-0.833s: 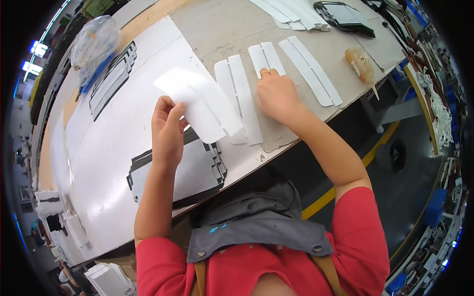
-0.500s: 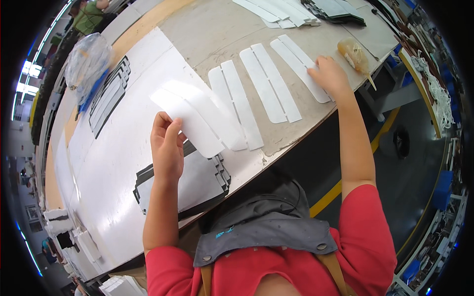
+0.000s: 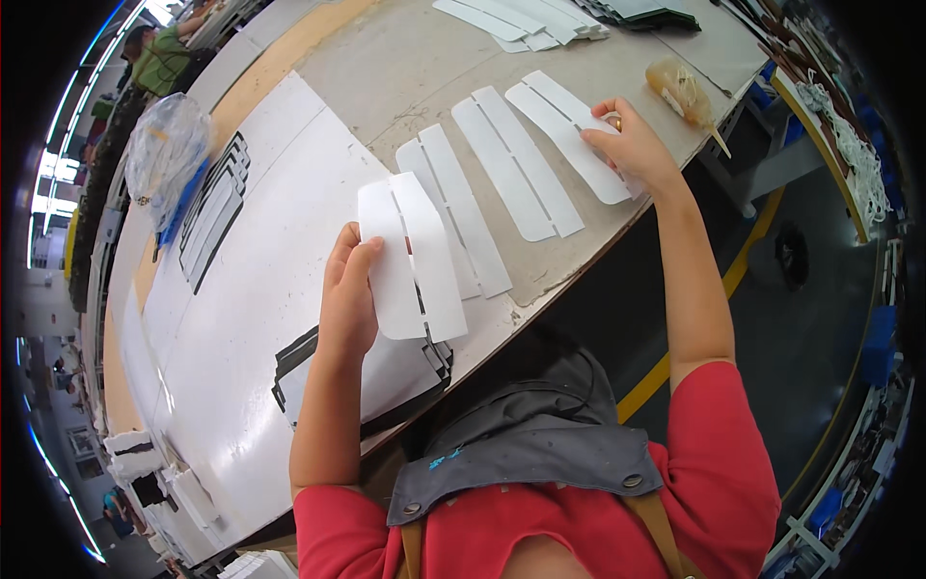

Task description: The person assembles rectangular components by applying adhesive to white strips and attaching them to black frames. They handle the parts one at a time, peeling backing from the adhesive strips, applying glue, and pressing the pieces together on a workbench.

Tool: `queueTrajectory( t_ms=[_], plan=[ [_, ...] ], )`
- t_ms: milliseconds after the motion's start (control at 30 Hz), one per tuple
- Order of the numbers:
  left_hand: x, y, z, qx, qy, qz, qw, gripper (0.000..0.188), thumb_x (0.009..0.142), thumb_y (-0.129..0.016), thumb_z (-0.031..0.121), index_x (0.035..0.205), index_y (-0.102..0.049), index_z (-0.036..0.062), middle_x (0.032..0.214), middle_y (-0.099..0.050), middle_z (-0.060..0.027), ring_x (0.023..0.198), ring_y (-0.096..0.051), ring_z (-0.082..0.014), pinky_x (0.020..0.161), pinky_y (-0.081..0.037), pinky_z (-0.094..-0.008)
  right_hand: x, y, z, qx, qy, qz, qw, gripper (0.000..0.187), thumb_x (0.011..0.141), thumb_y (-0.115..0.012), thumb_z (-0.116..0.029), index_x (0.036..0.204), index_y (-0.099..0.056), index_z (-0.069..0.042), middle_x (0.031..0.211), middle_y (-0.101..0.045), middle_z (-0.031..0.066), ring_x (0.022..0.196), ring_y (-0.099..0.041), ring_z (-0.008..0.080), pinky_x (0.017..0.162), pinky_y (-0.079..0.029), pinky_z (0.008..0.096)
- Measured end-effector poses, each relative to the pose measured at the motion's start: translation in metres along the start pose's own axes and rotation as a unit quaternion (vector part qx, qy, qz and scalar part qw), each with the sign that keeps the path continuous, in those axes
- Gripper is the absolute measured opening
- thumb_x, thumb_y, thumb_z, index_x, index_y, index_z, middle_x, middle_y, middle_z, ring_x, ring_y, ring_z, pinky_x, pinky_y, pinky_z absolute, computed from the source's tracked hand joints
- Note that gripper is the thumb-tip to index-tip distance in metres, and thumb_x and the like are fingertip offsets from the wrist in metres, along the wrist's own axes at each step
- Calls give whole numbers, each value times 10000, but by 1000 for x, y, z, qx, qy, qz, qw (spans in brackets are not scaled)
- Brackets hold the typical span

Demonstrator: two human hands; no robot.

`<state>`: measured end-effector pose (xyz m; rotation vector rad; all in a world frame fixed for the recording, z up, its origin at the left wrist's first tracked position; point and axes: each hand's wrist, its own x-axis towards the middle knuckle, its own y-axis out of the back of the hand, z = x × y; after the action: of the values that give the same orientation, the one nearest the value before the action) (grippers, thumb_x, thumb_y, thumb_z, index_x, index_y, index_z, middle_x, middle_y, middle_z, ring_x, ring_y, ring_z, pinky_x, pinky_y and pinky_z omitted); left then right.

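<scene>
A white slotted sheet (image 3: 445, 275) with rounded corners is pinched at its left edge by my left hand (image 3: 351, 289), thumb on top, raised over the table. My right hand (image 3: 632, 145) grips the right edge of another white slotted sheet (image 3: 552, 114), which bows slightly; its underside is hidden. Between the hands, two similar sheets, a middle one (image 3: 502, 154) and a left one (image 3: 439, 179), lie side by side on the table. Below my left hand sits a stack of dark-edged light panels (image 3: 395, 378), partly covered by my forearm.
More white strips (image 3: 521, 19) and a dark-edged stack (image 3: 641, 13) lie at the far side. A yellowish bag with a pointed tip (image 3: 680, 92) rests near the right table edge. At left are dark-edged pieces (image 3: 214, 217) and a clear plastic bag (image 3: 169, 145). Another person (image 3: 164, 60) is at far left.
My left hand has turned its sheet more upright and moved it slightly right. My right hand has shifted slightly left, its fingers now at the right sheet's edge, and that sheet now bows.
</scene>
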<state>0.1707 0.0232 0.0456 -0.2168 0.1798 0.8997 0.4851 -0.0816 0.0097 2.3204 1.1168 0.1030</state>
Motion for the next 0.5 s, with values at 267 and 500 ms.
queueTrajectory(
  t_ms=[267,500],
  plan=[
    [5,-12,-1,-21,10,-37,999,179,873,-450,104,1027,-439,14,932,-578,-99,821,-570,-134,743,-476,-277,-27,-13,11,-301,187,146,924,314,799,-616,-218,1023,-524,-18,956,-563,178,839,-570,306,744,-453,373],
    [12,-47,-9,52,-118,-77,989,197,932,-463,176,1075,-425,46,1017,-540,-63,877,-549,-126,765,-457,-282,-98,-54,-69,113,287,-129,942,207,802,-627,-161,931,-546,-20,865,-556,95,702,-536,143,635,-443,260]
  ],
)
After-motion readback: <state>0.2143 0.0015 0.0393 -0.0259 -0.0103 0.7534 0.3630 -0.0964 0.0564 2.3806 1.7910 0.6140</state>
